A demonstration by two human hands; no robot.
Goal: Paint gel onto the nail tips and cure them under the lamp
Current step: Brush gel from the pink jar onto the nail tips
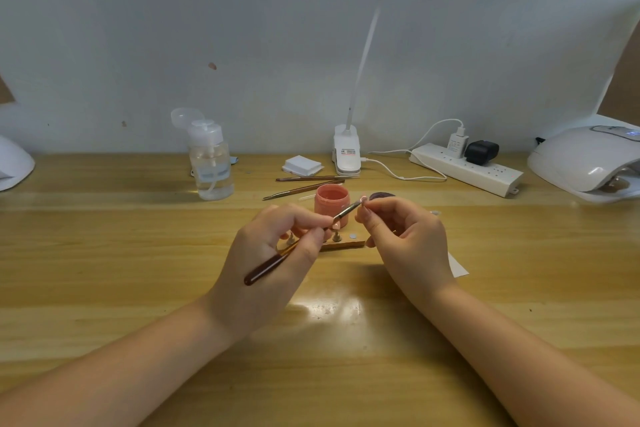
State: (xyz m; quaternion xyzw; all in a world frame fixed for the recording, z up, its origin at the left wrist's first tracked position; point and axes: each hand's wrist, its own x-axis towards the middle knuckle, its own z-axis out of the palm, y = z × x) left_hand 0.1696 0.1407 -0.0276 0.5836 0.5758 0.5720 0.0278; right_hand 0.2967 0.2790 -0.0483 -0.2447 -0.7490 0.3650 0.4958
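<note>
While left hand (pixel 277 246) grips brush (pixel 294 248), right hand (pixel 398 236) pinches nail tip (pixel 363 198): tiny, light, slick, probably flexible; best pinched by edges, clear of wet gel.

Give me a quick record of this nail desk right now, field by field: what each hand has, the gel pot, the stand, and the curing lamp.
left hand: grips dark brown-handled brush, bristles at the nail tip
right hand: pinches small pale nail tip
gel: open pink round jar, behind the hands
stand: wooden holder with pegs, partly hidden by hands
curing lamp: white domed unit, far right
surface: light wooden table
</note>
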